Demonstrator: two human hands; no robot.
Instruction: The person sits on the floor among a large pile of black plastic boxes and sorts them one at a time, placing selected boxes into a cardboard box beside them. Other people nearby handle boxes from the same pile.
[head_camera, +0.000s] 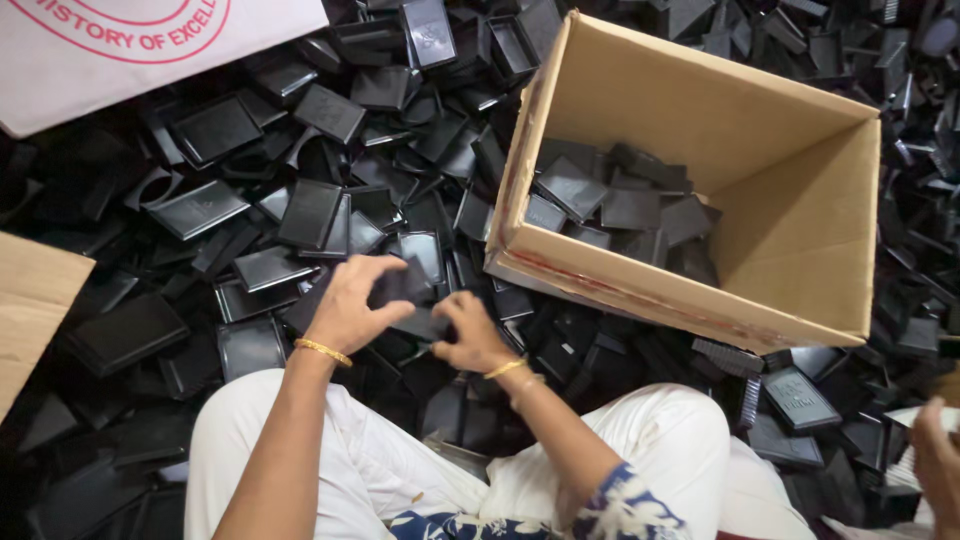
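A flat black rectangular plastic lid (405, 285) is pinched at its edges by the left hand (345, 310) and the right hand (470, 335), hemmed all round by a heap of like black plastic pieces (250, 200), with an open brown cardboard box (800, 250) just beyond the grip.

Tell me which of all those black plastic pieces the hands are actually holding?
The black piece raised between the left hand and right hand; the rest lie loose.
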